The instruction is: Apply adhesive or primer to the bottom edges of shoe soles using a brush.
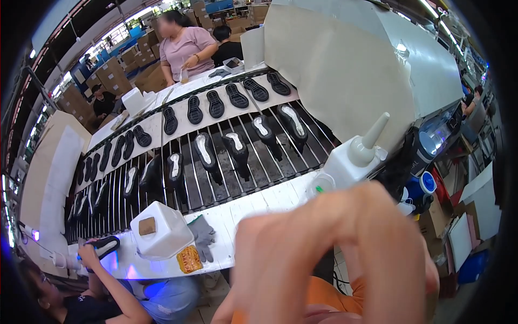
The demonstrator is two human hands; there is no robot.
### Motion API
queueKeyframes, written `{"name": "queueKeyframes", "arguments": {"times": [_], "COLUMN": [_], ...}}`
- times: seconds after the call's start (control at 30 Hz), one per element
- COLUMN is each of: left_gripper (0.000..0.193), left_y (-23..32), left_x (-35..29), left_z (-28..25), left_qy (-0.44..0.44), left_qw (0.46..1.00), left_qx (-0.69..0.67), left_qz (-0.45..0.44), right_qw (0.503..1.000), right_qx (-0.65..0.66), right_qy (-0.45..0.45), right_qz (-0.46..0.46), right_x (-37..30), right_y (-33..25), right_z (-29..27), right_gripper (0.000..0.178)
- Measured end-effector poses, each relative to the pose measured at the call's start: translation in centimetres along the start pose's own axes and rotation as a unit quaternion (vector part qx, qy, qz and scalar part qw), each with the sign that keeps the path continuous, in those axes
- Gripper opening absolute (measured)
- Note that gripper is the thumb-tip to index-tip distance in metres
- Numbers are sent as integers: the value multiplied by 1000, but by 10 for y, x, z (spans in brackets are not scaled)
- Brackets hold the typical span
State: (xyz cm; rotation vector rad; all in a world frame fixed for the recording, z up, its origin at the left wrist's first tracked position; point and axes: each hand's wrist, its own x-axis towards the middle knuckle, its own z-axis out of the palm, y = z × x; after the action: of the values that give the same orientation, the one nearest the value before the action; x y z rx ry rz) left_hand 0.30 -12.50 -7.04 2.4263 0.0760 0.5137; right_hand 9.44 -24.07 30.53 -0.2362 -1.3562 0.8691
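Observation:
Very close and smeared by motion, my right hand (388,237) fills the lower middle of the head view with bent fingers. Blurred skin continues to its left, and I cannot make out where my left hand begins. Anything held is hidden. Beyond the fingers stands a white squeeze bottle (345,162) with a long pale nozzle, beside a clear cup (319,183). Black shoe uppers (205,151) with white-coated bottoms lie on the roller conveyor (226,189). Black soles (216,102) line the pale belt behind them.
At the lower left, a co-worker's hand (89,254) holds a black shoe upper. A white container (162,229), a grey glove (203,237) and an orange-yellow packet (189,259) lie on the near ledge. Another person (189,48) stands across the conveyor; a large hood (345,59) rises at the right.

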Motion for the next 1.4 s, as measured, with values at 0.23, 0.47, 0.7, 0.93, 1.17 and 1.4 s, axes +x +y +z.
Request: {"name": "queueKeyframes", "arguments": {"times": [0.23, 0.47, 0.7, 0.93, 1.17, 1.4], "left_gripper": [14, 16, 18, 20, 22, 30], "left_y": [0, 3, 4, 8, 9, 9], "left_x": [-5, -5, -7, -7, -13, -7], "left_z": [6, 6, 10, 16, 14, 17], "left_qy": [22, 24, 29, 30, 58, 14], "left_qw": [1000, 1000, 999, 999, 998, 995], "left_qx": [10, 13, 17, 22, -3, 86], "left_qz": [1, -1, -6, -3, 1, -49], "right_qw": [980, 952, 901, 906, 788, 692], "right_qx": [187, 278, 357, 276, 282, -365], "right_qy": [-68, -119, -233, -264, 461, 544], "right_qz": [31, 46, 77, 183, 294, 303], "right_x": [27, 48, 60, 10, -151, -340], "right_y": [26, 46, 90, 128, 145, 131], "right_z": [25, 45, 79, 73, -19, -21], "right_gripper": [24, 26, 33, 36, 44, 42]}}
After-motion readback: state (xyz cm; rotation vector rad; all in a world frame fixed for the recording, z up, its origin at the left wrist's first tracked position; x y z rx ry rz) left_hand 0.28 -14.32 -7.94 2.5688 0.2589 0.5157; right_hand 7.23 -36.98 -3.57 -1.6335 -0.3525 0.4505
